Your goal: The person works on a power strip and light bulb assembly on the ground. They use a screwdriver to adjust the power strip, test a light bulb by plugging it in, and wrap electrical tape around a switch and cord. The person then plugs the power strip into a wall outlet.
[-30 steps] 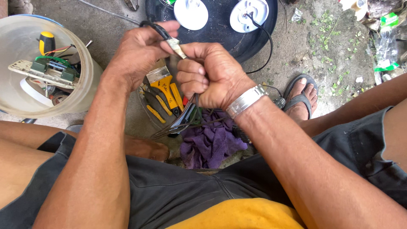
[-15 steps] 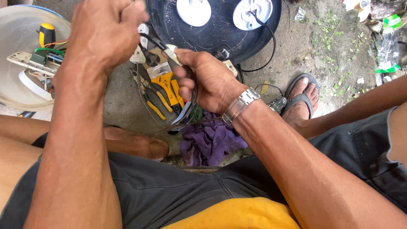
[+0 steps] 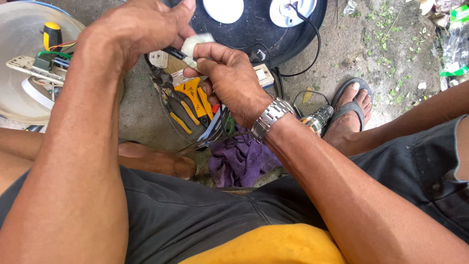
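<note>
Centrally, thin black cable (image 3: 172, 53) with whitish wrapped tip, pinched closed between left hand (image 3: 141, 29) and right hand (image 3: 229, 78), above yellow-handled pliers (image 3: 193, 98).

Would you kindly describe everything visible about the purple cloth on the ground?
The purple cloth is a crumpled, soft-looking fabric rag, bunched in loose folds on the bare ground between the person's legs. Its top edge lies under the right hand and wrist, beside a bundle of thin wires. Its lower edge is hidden by the dark shorts.
</note>
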